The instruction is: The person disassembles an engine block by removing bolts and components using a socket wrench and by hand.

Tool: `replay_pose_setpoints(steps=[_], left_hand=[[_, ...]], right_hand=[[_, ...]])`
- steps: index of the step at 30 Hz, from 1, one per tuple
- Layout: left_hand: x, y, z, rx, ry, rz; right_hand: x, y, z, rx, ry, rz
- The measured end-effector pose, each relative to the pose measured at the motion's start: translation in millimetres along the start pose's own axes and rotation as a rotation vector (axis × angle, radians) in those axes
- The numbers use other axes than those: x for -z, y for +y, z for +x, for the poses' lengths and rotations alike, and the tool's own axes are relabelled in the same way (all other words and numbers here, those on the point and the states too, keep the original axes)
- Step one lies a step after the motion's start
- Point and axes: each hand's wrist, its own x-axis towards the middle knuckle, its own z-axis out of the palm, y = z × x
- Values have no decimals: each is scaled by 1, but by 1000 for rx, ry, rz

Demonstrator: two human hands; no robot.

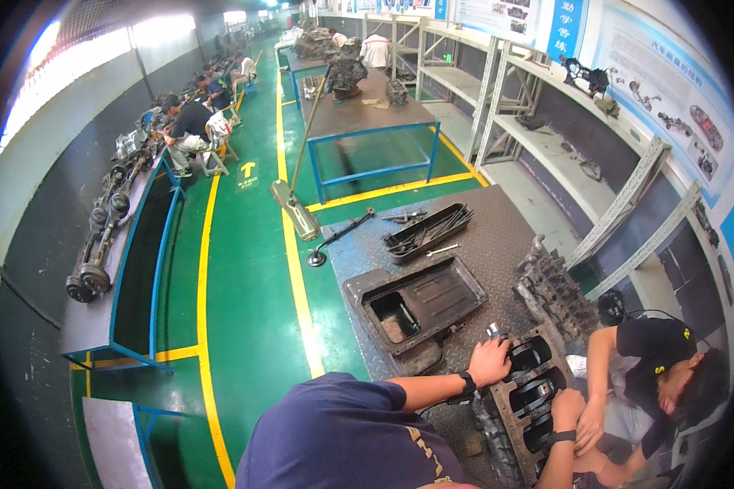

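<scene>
An engine block [510,407] with open cylinder bays and shiny metal parts inside lies at the lower right of the metal-topped table. My left hand [489,363], a dark band at its wrist, curls its fingers over the block's far left corner. A small shiny metal piece [494,330] sticks up just beyond it. Over the block's right edge my right hand [568,407] is closed; what lies inside its fingers is hidden. Right beside it is the hand [590,425] of a co-worker, who leans in from the right.
An oil pan [457,295], a tray of tools [428,235], a wrench [444,249] and a cylinder head [553,285] lie on the table. Metal shelves [563,151] line the right wall. A long-handled tool [295,210] stands off the table's far left corner. Several people sit farther left.
</scene>
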Motion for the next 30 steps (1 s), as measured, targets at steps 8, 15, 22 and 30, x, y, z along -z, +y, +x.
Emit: replay_pose_setpoints(steps=[8, 15, 22, 30], left_hand=[[-2, 2, -1, 21, -60, 13], [3, 1, -2, 16, -48, -4], [0, 1, -6, -1, -30, 3], [0, 9, 8, -40, -247, 30]], right_hand=[[-40, 9, 8, -63, 26, 124], [-21, -6, -2, -65, 57, 89], [-17, -3, -10, -112, 2, 97], [-40, 12, -6, -52, 88, 136]])
